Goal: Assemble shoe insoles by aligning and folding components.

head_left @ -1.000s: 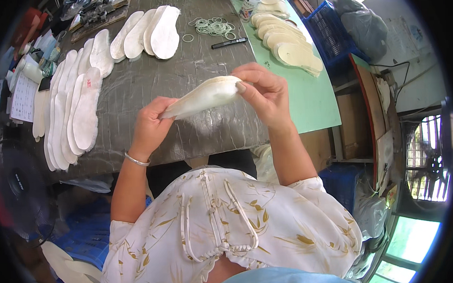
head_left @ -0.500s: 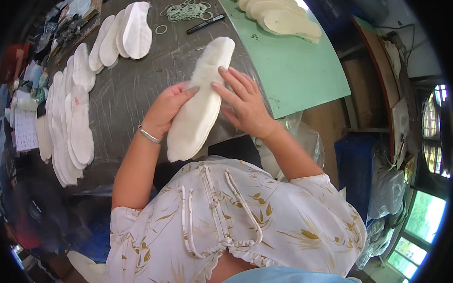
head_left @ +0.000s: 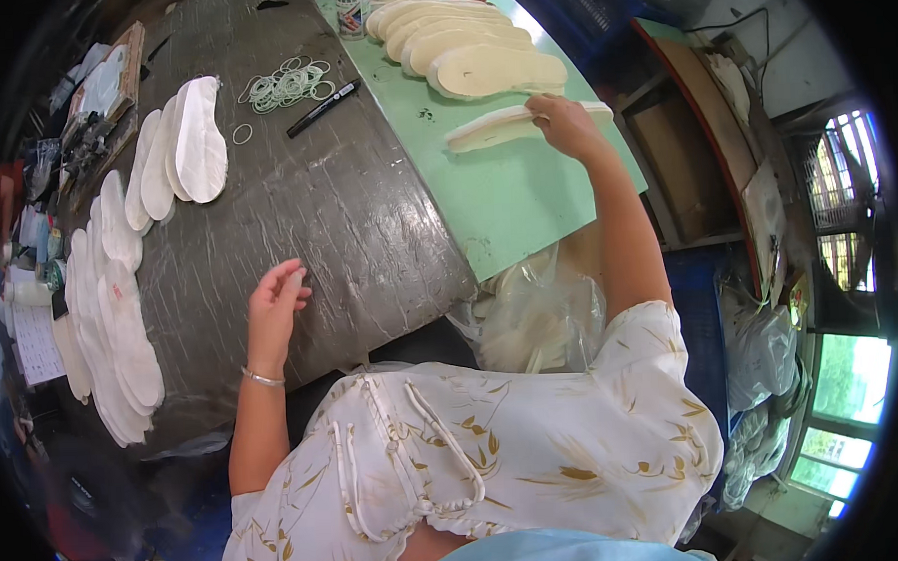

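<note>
My right hand point(head_left: 569, 128) is stretched out over the green board point(head_left: 545, 203) and closed round the middle of a cream insole stack point(head_left: 493, 129), apparently a pair. The insoles stand nearly edge-on, just on the near side of a row of overlapping cream insoles point(head_left: 491, 71). Above the dark table point(head_left: 368, 214), my left hand point(head_left: 276, 311) holds nothing that I can see; its fingers are loosely bent and a little apart. A silver bracelet circles that wrist.
White fleecy insoles point(head_left: 124, 331) lie overlapped along the left side, with more fleecy ones point(head_left: 200, 141) beyond. Rubber bands point(head_left: 289, 83) and a black marker point(head_left: 324, 109) lie farther back. A spray can point(head_left: 349, 12) stands on the board. Below the board hangs a clear bag of insoles point(head_left: 539, 317).
The insoles that both hands held over the dark table are now in my right hand alone, over the green board. My left hand has let go. The view has shifted to the right.
</note>
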### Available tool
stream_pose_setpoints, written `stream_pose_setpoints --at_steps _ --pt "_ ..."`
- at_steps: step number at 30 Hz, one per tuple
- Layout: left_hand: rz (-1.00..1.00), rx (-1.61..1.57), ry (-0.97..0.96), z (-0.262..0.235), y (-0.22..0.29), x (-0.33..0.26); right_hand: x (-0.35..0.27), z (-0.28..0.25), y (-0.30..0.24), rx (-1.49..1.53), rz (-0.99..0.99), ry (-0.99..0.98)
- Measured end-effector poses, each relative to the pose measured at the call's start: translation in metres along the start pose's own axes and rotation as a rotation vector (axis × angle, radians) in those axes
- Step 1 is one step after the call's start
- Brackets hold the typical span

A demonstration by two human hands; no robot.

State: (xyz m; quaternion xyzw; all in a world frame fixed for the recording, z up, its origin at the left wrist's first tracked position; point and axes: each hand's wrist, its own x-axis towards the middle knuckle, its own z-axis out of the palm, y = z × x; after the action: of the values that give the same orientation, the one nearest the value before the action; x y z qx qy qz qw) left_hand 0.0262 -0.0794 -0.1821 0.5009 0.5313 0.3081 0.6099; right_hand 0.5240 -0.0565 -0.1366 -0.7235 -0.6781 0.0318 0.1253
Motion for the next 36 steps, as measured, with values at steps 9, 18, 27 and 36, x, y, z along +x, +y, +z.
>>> stream_pose_setpoints --at_steps 9,18,27,36 --pt "-0.074 -0.090 0.224 -0.026 -0.030 -0.049 0.115 0.046 0.073 0.049 0.237 -0.016" --pt "0.011 -0.086 0.465 -0.044 -0.047 -0.087 0.077 0.101 0.004 -0.035 -0.097 0.363" --pt "0.237 0.464 0.911 -0.078 -0.063 -0.189 0.018 0.088 -0.211 0.463 -0.576 -0.040" --pt "-0.191 1.070 1.671 -0.123 -0.080 -0.435 -0.018 0.073 -0.377 0.532 -0.992 -0.244"
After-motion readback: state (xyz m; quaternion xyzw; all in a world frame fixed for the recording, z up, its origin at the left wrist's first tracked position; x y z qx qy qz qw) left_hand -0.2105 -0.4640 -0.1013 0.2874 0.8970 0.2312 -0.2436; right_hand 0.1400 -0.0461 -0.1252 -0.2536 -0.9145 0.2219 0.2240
